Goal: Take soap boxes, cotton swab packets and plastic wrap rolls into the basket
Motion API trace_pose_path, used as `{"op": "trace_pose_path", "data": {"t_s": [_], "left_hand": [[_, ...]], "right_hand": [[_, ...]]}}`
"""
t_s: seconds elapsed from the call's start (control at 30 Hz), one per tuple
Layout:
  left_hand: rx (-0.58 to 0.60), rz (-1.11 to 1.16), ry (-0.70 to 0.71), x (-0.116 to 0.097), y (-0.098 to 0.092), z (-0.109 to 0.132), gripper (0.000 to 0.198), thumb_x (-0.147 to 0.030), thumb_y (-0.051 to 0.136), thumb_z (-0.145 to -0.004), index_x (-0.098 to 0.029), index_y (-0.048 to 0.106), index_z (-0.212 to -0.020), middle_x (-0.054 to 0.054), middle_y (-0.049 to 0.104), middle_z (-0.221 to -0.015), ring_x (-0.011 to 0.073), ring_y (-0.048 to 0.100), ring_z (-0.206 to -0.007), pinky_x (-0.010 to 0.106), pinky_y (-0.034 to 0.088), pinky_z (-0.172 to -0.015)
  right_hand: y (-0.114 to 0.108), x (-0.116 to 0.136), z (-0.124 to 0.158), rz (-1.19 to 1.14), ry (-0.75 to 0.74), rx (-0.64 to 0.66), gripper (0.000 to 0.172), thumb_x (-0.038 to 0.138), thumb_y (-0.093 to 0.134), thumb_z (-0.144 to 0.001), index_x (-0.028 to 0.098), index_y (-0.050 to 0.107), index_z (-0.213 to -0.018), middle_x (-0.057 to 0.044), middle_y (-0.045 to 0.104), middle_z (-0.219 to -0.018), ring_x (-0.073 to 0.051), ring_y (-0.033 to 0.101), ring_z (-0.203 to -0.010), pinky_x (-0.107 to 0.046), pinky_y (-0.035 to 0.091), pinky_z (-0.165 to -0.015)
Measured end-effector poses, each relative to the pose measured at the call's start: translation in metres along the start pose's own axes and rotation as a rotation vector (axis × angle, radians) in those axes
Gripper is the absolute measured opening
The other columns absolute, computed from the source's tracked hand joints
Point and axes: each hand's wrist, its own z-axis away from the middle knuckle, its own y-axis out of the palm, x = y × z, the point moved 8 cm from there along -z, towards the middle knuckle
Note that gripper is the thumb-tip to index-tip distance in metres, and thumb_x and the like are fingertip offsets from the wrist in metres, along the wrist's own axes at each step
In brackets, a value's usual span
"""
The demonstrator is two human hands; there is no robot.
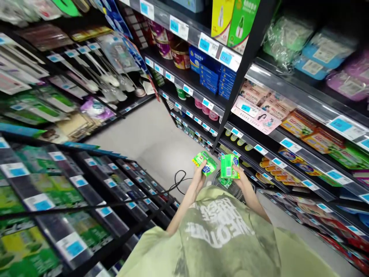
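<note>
My left hand is closed on a green packet with a blue and white logo and a yellow edge, thumb on top. A similar green packet is gripped by my right hand; a barcode label shows on its face. The two packets are held side by side, a small gap apart. Just below them is a dark basket, partly hidden by my shirt and arms. Inside it lies another green packet.
Shelves with boxed goods and soap boxes rise at the right. Racks of hanging utensils stand at the left, above a shelf of green packs. A black cable crosses over the pale floor.
</note>
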Motion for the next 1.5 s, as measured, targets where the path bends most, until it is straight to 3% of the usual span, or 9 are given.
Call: {"op": "trace_pose_path", "data": {"t_s": [0.27, 0.47, 0.53, 0.8, 0.97, 1.07, 1.23, 1.37, 1.5], "left_hand": [[0.092, -0.070, 0.073, -0.013, 0.010, 0.002, 0.067, -0.050, 0.093, -0.065, -0.017, 0.063, -0.116, 0.011, 0.076, -0.109, 0.0259, 0.072, -0.095, 0.037, 0.057, -0.085], [0.598, -0.701, 0.037, -0.063, 0.051, -0.014, 0.080, -0.026, 0.102, -0.044, -0.013, 0.073, -0.117, 0.011, 0.080, -0.104, 0.0260, 0.072, -0.088, 0.033, 0.056, -0.081], [0.699, -0.794, 0.014, -0.073, 0.063, -0.020, 0.078, -0.021, 0.100, -0.042, -0.014, 0.077, -0.116, 0.008, 0.082, -0.099, 0.0257, 0.072, -0.083, 0.030, 0.055, -0.074], [0.718, -0.825, -0.172, -0.061, 0.074, -0.043, 0.083, -0.009, 0.089, -0.039, -0.011, 0.079, -0.121, 0.012, 0.083, -0.087, 0.0269, 0.074, -0.071, 0.029, 0.052, -0.063], [0.697, -0.822, -0.086, -0.064, 0.072, -0.045, 0.063, -0.016, 0.091, -0.038, -0.017, 0.084, -0.101, 0.007, 0.083, -0.084, 0.0238, 0.073, -0.067, 0.026, 0.049, -0.057], [0.731, -0.761, -0.095, -0.050, 0.063, -0.040, 0.065, -0.016, 0.093, -0.038, -0.017, 0.083, -0.102, 0.009, 0.084, -0.092, 0.0249, 0.075, -0.074, 0.025, 0.051, -0.061], [0.549, -0.532, -0.008, -0.010, 0.015, -0.034, 0.072, -0.023, 0.095, -0.042, -0.017, 0.081, -0.112, 0.010, 0.083, -0.092, 0.0274, 0.077, -0.076, 0.028, 0.054, -0.065], [0.683, -0.610, -0.175, 0.055, -0.020, -0.006, 0.074, -0.022, 0.096, -0.042, -0.019, 0.080, -0.114, 0.009, 0.083, -0.100, 0.0304, 0.076, -0.082, 0.030, 0.054, -0.067], [0.554, -0.684, -0.233, 0.097, -0.064, 0.010, 0.075, -0.021, 0.096, -0.039, -0.021, 0.080, -0.113, 0.012, 0.080, -0.117, 0.0362, 0.074, -0.103, 0.032, 0.054, -0.082]], "right_hand": [[-0.012, 0.030, 0.010, 0.088, -0.043, -0.043, 0.056, 0.058, 0.089, -0.067, 0.023, 0.071, -0.107, -0.010, 0.081, -0.107, -0.036, 0.077, -0.109, -0.052, 0.064, -0.092], [-0.026, 0.045, 0.015, 0.331, -0.066, 0.046, 0.055, 0.055, 0.091, -0.065, 0.025, 0.072, -0.108, -0.007, 0.081, -0.104, -0.035, 0.078, -0.102, -0.047, 0.065, -0.085], [-0.029, 0.049, 0.016, 0.371, -0.064, 0.074, 0.058, 0.056, 0.091, -0.064, 0.026, 0.072, -0.111, -0.007, 0.081, -0.106, -0.035, 0.078, -0.102, -0.046, 0.065, -0.083], [-0.032, 0.060, 0.013, 0.336, -0.086, 0.072, 0.054, 0.068, 0.082, -0.070, 0.025, 0.074, -0.103, -0.009, 0.082, -0.102, -0.038, 0.077, -0.106, -0.050, 0.063, -0.093], [-0.032, 0.080, 0.017, 0.430, -0.176, 0.068, 0.061, 0.064, 0.084, -0.071, 0.025, 0.072, -0.116, -0.009, 0.080, -0.110, -0.036, 0.076, -0.105, -0.050, 0.063, -0.093], [-0.034, 0.119, 0.023, 0.689, -0.389, -0.001, 0.082, 0.059, 0.088, -0.069, 0.024, 0.063, -0.138, -0.012, 0.075, -0.123, -0.035, 0.074, -0.111, -0.050, 0.060, -0.099], [-0.024, 0.190, 0.020, 1.373, -0.759, -0.200, 0.098, 0.068, 0.079, -0.078, 0.022, 0.046, -0.158, -0.018, 0.062, -0.147, -0.038, 0.064, -0.129, -0.057, 0.049, -0.113], [-0.016, 0.216, -0.014, 1.687, -0.890, -0.229, 0.103, 0.075, 0.068, -0.084, 0.018, 0.036, -0.163, -0.021, 0.051, -0.158, -0.040, 0.054, -0.142, -0.056, 0.044, -0.118], [-0.022, 0.229, -0.054, 1.798, -0.910, -0.205, 0.106, 0.078, 0.062, -0.087, 0.012, 0.032, -0.164, -0.025, 0.049, -0.158, -0.040, 0.051, -0.146, -0.057, 0.043, -0.119]]}}
